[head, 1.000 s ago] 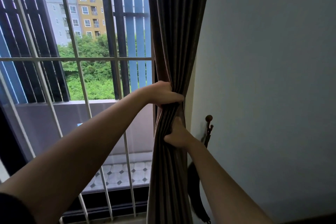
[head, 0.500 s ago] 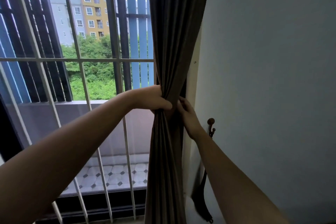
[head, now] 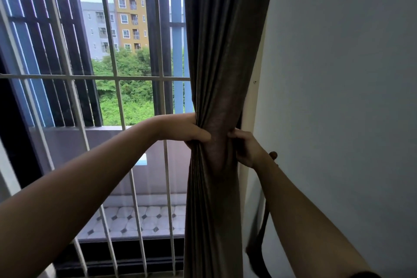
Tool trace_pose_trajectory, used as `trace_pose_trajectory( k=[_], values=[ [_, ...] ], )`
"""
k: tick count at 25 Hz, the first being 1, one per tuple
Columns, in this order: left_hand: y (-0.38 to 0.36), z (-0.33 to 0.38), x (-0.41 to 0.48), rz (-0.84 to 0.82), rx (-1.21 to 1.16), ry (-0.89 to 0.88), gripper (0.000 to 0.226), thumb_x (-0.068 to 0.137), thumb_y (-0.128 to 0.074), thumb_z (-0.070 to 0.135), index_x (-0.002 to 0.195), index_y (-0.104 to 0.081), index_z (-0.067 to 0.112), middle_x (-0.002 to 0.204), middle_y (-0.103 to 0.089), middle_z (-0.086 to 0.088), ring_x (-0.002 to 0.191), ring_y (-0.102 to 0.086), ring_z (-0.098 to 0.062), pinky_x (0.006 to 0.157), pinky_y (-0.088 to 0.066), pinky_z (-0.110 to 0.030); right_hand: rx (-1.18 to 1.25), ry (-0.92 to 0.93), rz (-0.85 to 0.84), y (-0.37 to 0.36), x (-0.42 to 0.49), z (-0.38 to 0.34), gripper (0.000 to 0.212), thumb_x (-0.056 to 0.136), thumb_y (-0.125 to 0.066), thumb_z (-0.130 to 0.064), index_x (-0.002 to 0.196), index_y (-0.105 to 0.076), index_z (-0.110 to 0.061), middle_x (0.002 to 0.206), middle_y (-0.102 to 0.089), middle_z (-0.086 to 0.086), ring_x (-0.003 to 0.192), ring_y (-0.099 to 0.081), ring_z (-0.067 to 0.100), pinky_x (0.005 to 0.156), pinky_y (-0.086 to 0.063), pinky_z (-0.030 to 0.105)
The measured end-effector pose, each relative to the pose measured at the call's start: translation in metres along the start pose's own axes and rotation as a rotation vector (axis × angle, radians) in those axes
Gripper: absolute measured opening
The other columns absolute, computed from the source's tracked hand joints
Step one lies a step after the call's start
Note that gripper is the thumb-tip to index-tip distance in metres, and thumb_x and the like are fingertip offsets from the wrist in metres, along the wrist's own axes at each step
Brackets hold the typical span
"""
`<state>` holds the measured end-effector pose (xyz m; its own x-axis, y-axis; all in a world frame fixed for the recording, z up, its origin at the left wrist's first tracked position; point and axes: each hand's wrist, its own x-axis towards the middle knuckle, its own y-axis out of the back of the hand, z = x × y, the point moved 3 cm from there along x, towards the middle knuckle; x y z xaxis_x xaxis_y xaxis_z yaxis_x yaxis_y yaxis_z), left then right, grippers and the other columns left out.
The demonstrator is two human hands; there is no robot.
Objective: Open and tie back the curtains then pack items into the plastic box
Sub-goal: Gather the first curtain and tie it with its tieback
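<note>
Barred window (head: 117,97) on the left, plain wall (head: 338,97) on the right, and the brown curtain (head: 221,52) bunched up between them. Left hand (head: 191,133) has a closed grip around the gathered folds; right hand (head: 246,149) pinches the other edge. Fabric looks soft, floppy and a bit heavy, so I'd hold the waist where it's cinched. The tieback strap (head: 259,244) dangles below the wall hook (head: 273,155).

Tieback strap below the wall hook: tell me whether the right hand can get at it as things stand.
Probably yes, once freed. The right hand grips the curtain just beside the hook, and the tieback strap hangs unobstructed below its forearm.
</note>
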<state>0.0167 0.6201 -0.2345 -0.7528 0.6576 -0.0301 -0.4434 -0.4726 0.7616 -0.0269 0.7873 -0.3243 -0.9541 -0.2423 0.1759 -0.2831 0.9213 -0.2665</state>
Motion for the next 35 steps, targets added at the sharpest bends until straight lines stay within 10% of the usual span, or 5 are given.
trace_pose_trajectory(
  k=[6, 13, 24, 28, 35],
  values=[
    [-0.002, -0.005, 0.02, 0.134, 0.026, 0.041, 0.017, 0.091, -0.043, 0.003, 0.079, -0.053, 0.01, 0.076, -0.056, -0.004, 0.065, -0.059, -0.013, 0.065, -0.055, -0.026, -0.607, 0.374, 0.467, -0.012, -0.021, 0.007, 0.039, 0.094, -0.054, -0.022, 0.129, -0.044, -0.009, 0.116, -0.055, -0.006, 0.103, -0.055, 0.009, 0.079, -0.041, 0.0],
    [-0.005, 0.006, 0.05, 0.23, 0.21, 0.148, 0.017, 0.087, -0.039, 0.006, 0.075, -0.051, 0.003, 0.072, -0.052, -0.011, 0.058, -0.056, -0.024, 0.046, -0.051, -0.022, -0.632, 0.424, 0.193, -0.03, -0.033, 0.038, 0.073, 0.078, -0.042, 0.007, 0.14, -0.022, -0.027, 0.126, -0.047, -0.011, 0.116, -0.048, -0.002, 0.099, -0.039, 0.014],
    [-0.021, 0.024, 0.07, 0.472, 0.41, 0.189, 0.074, 0.064, -0.066, 0.068, 0.114, -0.06, 0.013, 0.099, -0.062, -0.006, 0.086, -0.06, -0.025, 0.07, -0.054, -0.03, -0.857, 0.299, 0.315, -0.053, -0.048, 0.067, 0.105, 0.051, -0.052, -0.032, 0.147, -0.01, -0.023, 0.142, -0.035, 0.001, 0.131, -0.036, 0.017, 0.109, -0.032, 0.042],
    [-0.032, 0.019, 0.072, 0.609, 0.378, 0.273, 0.049, 0.068, -0.07, 0.052, 0.097, -0.058, 0.014, 0.071, -0.046, 0.002, 0.079, -0.053, -0.024, 0.065, -0.043, -0.03, -0.919, 0.275, 0.36, -0.05, -0.05, 0.077, 0.105, 0.054, -0.052, -0.034, 0.147, -0.004, -0.023, 0.148, -0.029, 0.004, 0.135, -0.031, 0.022, 0.111, -0.029, 0.046],
    [-0.029, 0.019, 0.08, 0.752, 0.242, 0.225, 0.036, 0.07, -0.074, 0.039, 0.086, -0.058, 0.011, 0.081, -0.055, -0.005, 0.082, -0.056, -0.026, 0.062, -0.043, -0.031, -0.995, 0.307, 0.392, -0.063, -0.054, 0.075, 0.105, 0.06, -0.05, -0.034, 0.149, 0.003, -0.02, 0.155, -0.015, 0.002, 0.143, -0.014, 0.018, 0.117, -0.012, 0.044]
  ],
)
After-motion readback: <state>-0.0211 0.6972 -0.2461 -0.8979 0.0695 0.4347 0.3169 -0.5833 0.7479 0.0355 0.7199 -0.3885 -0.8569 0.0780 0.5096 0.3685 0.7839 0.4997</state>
